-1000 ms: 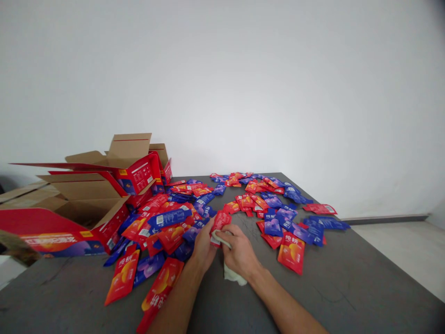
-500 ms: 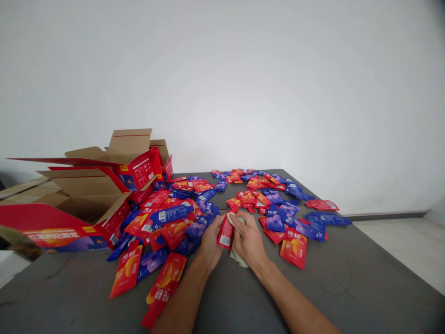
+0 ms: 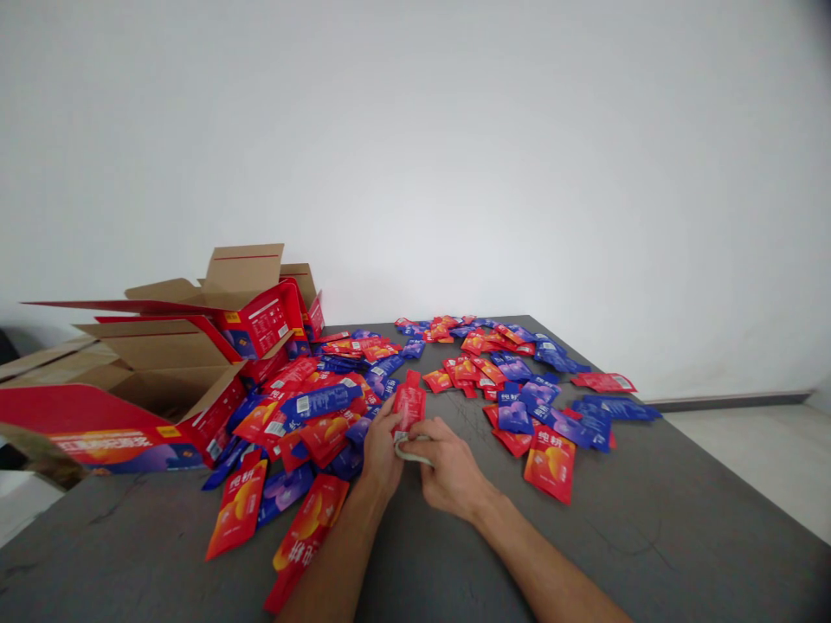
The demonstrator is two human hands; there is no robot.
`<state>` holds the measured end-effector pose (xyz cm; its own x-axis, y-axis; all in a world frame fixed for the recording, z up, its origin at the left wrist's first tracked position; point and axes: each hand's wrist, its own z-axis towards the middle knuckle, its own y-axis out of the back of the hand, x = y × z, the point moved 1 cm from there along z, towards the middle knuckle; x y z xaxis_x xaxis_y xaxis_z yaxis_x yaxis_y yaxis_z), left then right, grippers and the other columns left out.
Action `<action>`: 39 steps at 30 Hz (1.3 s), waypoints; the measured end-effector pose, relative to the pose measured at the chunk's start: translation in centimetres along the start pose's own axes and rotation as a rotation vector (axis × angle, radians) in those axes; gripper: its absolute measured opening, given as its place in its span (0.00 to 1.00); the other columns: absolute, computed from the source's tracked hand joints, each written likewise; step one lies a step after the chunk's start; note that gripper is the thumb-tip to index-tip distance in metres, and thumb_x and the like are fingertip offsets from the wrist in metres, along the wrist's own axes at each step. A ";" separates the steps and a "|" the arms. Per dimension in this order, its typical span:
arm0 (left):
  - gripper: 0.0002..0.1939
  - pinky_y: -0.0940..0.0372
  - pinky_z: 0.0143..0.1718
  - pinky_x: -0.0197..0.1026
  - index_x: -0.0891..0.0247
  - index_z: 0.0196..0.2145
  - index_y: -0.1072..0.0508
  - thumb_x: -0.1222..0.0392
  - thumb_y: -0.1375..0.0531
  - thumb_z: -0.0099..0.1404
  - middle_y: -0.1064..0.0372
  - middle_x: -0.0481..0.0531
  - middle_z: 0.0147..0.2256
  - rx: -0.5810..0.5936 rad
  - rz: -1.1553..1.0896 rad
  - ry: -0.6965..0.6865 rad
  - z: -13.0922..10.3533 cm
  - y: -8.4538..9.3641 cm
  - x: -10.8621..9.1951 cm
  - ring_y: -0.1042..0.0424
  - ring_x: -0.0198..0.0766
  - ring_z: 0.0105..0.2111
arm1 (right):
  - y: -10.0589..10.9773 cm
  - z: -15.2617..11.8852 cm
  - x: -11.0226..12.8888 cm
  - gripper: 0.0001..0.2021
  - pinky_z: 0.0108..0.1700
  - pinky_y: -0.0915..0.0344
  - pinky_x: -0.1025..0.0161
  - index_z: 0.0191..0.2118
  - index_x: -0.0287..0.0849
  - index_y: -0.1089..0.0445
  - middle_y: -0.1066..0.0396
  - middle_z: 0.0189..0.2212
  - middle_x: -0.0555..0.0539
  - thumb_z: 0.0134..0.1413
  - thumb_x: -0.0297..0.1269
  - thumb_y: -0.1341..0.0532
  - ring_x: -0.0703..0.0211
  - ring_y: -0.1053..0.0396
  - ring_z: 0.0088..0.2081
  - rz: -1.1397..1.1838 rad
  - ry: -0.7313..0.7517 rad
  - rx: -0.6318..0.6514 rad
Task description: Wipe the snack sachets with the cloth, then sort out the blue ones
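My left hand (image 3: 382, 446) is closed on a red pouch (image 3: 409, 403), held up with its small-print side toward me. A pale cloth (image 3: 414, 452) is bunched in my right hand (image 3: 449, 465), whose fingers press it against the pouch's lower end. Just left of my hands lies a heap of red and blue pouches, among them a blue pouch (image 3: 323, 401) on top. A red pouch (image 3: 312, 526) with orange fruit printed on it lies beside my left forearm.
Open red cardboard boxes (image 3: 156, 450) stand along the left side of the grey table (image 3: 623, 528). More pouches, such as a red one (image 3: 550, 461) and a blue one (image 3: 514, 412), are spread to the right and toward the white wall (image 3: 519, 173).
The red pouch has come upright, showing more of its face. My right hand with the cloth has slid down and left to the pouch's lower end.
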<state>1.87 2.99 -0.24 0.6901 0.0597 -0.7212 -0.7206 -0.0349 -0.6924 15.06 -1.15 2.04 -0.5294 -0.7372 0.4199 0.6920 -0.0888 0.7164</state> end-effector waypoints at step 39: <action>0.28 0.32 0.52 0.42 0.60 0.58 0.30 0.63 0.35 0.60 0.24 0.57 0.50 -0.011 -0.023 0.113 -1.0 -0.6 0.7 0.24 0.43 0.47 | 0.1 0.1 -1.7 0.16 0.51 0.31 0.58 0.52 0.49 0.26 0.30 0.47 0.43 0.64 0.30 0.45 0.54 0.31 0.49 -0.028 -0.218 -0.323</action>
<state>2.89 2.07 -0.35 0.7102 -0.0523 -0.7020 -0.7040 -0.0461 -0.7087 15.93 0.15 1.46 -0.6179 -0.5747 0.5365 0.7765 -0.3388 0.5314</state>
